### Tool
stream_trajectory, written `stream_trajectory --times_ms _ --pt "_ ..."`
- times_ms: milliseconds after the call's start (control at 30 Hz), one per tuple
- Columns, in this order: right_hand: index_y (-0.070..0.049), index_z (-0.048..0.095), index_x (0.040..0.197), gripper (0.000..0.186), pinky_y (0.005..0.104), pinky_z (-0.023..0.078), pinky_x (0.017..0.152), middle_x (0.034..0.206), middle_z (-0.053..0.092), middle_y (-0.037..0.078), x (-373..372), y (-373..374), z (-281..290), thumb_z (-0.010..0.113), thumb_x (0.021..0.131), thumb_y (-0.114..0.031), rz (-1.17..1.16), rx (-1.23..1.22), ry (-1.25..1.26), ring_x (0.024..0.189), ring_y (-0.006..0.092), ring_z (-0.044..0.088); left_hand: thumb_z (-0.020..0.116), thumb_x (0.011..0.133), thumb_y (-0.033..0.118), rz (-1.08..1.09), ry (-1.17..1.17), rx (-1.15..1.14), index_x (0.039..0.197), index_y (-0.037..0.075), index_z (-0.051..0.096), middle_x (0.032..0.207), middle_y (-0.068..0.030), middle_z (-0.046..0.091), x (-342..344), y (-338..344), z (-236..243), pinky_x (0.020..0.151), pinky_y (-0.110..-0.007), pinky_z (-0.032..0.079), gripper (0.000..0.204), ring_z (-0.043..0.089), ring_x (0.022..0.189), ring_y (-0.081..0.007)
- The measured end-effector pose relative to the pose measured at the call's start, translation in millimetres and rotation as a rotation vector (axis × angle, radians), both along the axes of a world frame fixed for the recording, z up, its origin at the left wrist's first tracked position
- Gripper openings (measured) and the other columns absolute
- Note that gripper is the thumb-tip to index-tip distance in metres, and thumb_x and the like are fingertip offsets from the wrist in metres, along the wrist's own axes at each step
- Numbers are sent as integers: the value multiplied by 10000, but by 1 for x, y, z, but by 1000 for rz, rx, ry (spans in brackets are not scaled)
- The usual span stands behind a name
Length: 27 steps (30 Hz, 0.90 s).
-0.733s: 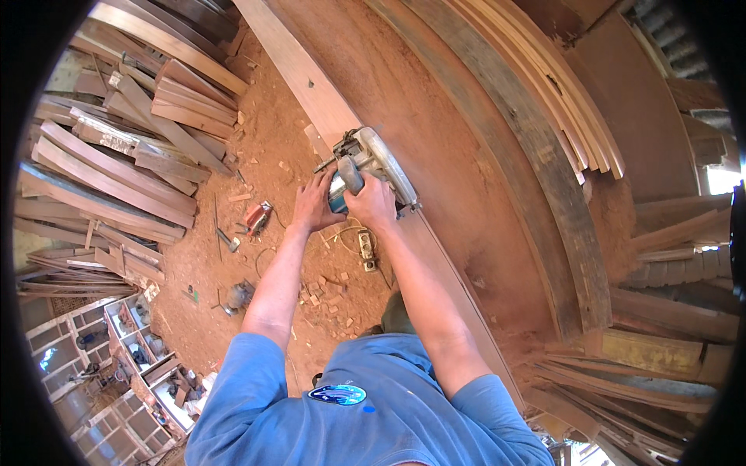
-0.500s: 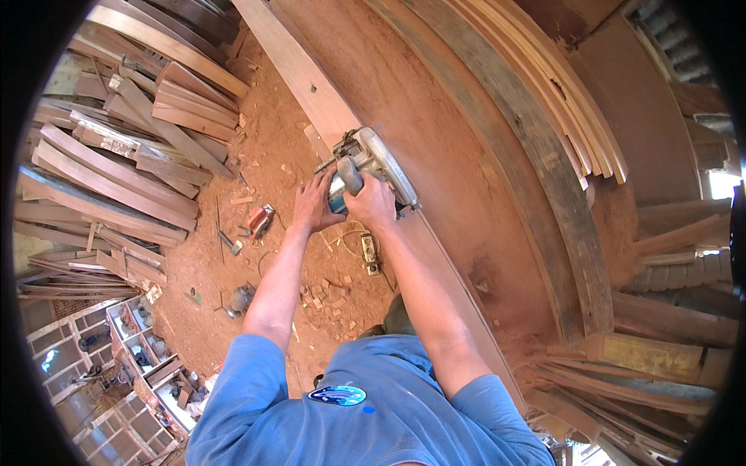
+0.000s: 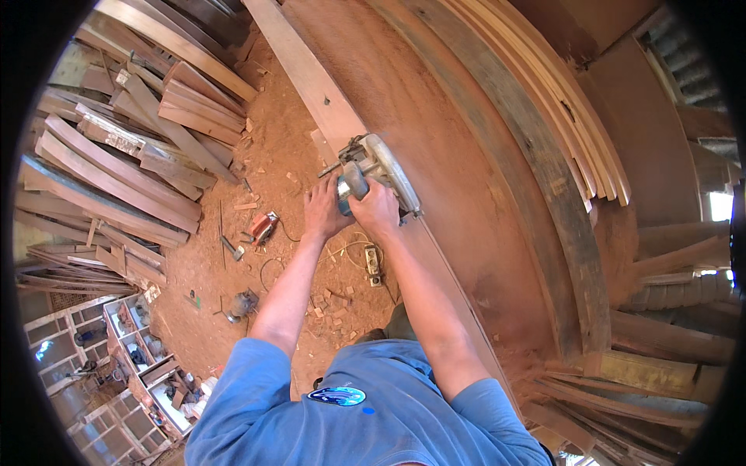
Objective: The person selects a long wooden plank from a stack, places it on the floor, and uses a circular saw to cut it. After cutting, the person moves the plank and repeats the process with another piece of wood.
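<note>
The circular saw [image 3: 373,175] sits on the edge of a long reddish plank [image 3: 458,194], beside a paler board [image 3: 311,78]. The right hand [image 3: 378,208] is wrapped around its handle; the left hand [image 3: 325,208] is curled against the saw's near side. Sawdust floor [image 3: 264,155], stacked timber [image 3: 116,163], a hammer [image 3: 231,248] lie left.

My left hand [image 3: 325,211] and right hand [image 3: 378,208] sat side by side on the circular saw [image 3: 378,174], which rested on the edge of the long plank [image 3: 307,74]. The wide board [image 3: 435,155] ran to the right of it. Down on the sawdust floor [image 3: 280,155] to my left lay a hammer [image 3: 231,248], with stacked timber [image 3: 116,163] farther left.
</note>
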State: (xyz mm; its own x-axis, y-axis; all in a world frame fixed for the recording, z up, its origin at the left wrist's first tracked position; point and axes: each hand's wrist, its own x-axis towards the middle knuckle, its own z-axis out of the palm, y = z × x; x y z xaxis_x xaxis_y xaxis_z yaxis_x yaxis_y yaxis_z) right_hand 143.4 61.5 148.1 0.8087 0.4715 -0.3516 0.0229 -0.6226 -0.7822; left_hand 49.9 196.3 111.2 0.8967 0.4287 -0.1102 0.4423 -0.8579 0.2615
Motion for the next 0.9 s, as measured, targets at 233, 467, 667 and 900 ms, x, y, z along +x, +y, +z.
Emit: stream_trajectory --times_ms 233,467,667,900 --pt "-81 704 1236 499 538 539 992 1141 727 286 5 17 3 742 836 -377 -19 0 -36 1113 454 683 930 568 499 14 -8 -8 1566 147 407 1535 -92 528 5 20 -7 1129 -523 383 1180 492 1408 -317" --pt "-54 713 1206 489 534 553 969 1089 743 278 18 33 5 745 832 -367 6 1 -57 1077 459 696 921 555 405 15 30 -16 1537 104 422 1500 -121 529 20 34 0 1105 -507 407 1142 530 1345 -334" --pt "-47 725 1188 483 534 528 1000 1107 739 281 24 47 3 713 802 -337 -17 15 -49 1103 467 681 925 544 388 10 13 17 1531 108 427 1500 -122 526 25 47 -5 1091 -517 418 1141 535 1334 -340" --pt "-39 719 1186 491 547 523 999 1095 735 291 33 66 1 718 804 -347 -21 41 -66 1101 476 674 922 542 378 12 27 17 1527 108 432 1479 -121 548 34 66 0 1081 -517 421 1133 545 1324 -345"
